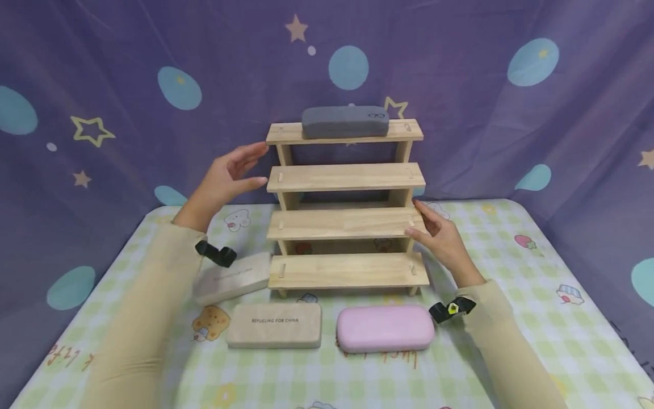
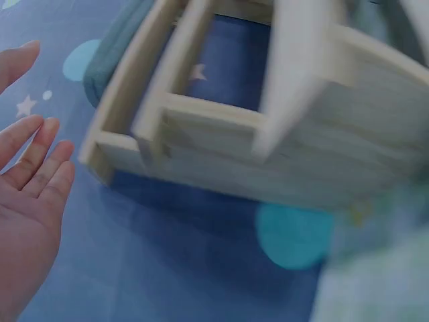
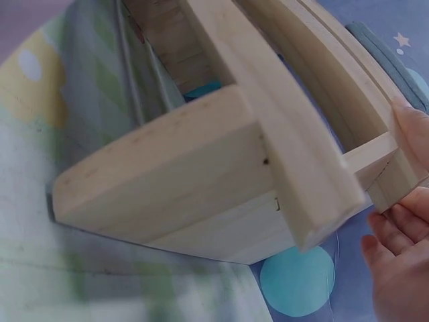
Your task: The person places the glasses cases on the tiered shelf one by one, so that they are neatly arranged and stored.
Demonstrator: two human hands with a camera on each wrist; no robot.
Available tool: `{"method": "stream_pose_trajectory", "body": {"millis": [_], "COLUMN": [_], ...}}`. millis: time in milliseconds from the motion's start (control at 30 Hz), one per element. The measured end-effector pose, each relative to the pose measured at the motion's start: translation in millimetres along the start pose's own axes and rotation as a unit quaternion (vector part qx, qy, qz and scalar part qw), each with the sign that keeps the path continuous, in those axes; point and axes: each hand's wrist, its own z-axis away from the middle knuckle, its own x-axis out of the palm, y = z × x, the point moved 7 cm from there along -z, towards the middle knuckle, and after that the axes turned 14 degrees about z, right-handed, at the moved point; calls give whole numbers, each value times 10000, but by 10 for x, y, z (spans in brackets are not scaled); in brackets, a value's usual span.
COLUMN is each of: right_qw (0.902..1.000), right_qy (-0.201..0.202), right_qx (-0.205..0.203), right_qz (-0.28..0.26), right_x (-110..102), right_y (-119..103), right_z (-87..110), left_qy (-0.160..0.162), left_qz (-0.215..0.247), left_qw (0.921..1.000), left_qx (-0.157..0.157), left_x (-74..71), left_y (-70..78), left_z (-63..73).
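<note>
A four-tiered wooden display rack (image 1: pixel 344 176) stands on the table. At its left side is my left hand (image 1: pixel 230 173), with fingers fairly straight and nothing held; in the left wrist view a gap separates this hand (image 2: pixel 30 194) from the wood. My right hand (image 1: pixel 438 234) grips the rack's right edge near the second tier from the bottom. Seen from the right wrist, the thumb of that hand (image 3: pixel 405 261) lies over a board and the fingers bend below it. On the top tier rests a grey-blue glasses case (image 1: pixel 344 122).
Before the rack lie a beige case (image 1: pixel 275 326) lettered "REFUELING FOR CHINA" and a pink case (image 1: pixel 385 329). Another beige case (image 1: pixel 235 278) sits slanted by the rack's lower left, partly behind my left sleeve. A checked cloth (image 1: pixel 511 255) covers the table; a purple curtain (image 1: pixel 449 51) hangs behind.
</note>
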Motion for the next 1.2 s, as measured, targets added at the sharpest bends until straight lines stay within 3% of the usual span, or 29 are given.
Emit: {"method": "stream_pose_trajectory", "body": {"millis": [100, 267, 567, 800, 1067, 1200], "right_qw": [10000, 10000, 9998, 9995, 9997, 9999], "right_qy": [-12, 10, 28, 41, 23, 34], "right_qx": [38, -2, -46, -70, -95, -58], "right_qz": [-1, -80, -172, -303, -240, -123], "right_x": [6, 20, 29, 8, 21, 15], "right_y": [15, 68, 69, 51, 45, 43], "right_z": [2, -3, -1, -2, 0, -8], "left_qy": [-123, -304, -673, -343, 55, 380], "left_qz": [-346, -355, -369, -589, -539, -402], "left_qw": [9993, 9989, 9970, 9968, 9963, 9927], "left_qx": [-46, -9, -102, -406, -671, -1070], "left_x": [-55, -113, -168, -230, -322, -407], "left_y": [-124, -301, -596, -780, -859, -913], "left_z": [291, 696, 1266, 1553, 1771, 1859]}}
